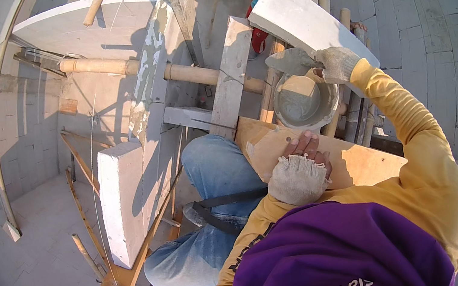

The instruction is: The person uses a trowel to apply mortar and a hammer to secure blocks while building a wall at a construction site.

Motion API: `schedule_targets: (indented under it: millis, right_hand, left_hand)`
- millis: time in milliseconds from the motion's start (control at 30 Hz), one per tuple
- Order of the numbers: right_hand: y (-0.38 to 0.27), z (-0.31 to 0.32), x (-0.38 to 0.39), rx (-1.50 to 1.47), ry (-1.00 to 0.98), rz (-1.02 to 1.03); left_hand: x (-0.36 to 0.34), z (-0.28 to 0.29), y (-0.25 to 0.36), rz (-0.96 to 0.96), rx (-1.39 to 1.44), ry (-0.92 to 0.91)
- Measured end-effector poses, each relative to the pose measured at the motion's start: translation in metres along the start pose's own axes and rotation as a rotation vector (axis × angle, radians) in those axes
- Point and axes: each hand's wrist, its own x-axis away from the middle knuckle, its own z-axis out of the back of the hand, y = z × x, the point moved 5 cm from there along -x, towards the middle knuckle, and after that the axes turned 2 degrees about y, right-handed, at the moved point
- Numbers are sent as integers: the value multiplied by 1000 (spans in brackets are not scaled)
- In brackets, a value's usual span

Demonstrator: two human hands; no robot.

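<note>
Grey mortar (298, 97) inside the bucket (330, 102), parked close, probably for easy reach. Right grip (338, 64) clamped on a trowel (290, 60) over the bucket's rim; left grip (300, 174) loose, just resting on the plywood board (354, 159) nearer than the bucket, likely for balance tbh.

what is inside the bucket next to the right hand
Inside the bucket is a grey, wet-looking mix, partly sunlit. The trowel in the right hand covers part of the far rim. The bucket's bottom is hidden under the mix.
</note>
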Motion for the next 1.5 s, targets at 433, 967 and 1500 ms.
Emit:
schedule_targets:
  millis: [433,967,1500]
  right_hand:
    - [4,-141,32,123,-334,-140]
    - [-126,-58,-89,-1184,-20,47]
    - [-291,-18,-390,-2425,-142,26]
  left_hand:
    - [2,-3,0,-52,26,-56]
    - [4,-6,-3,-71,9,-171]
    - [6,-8,-20,-62,80,-207]
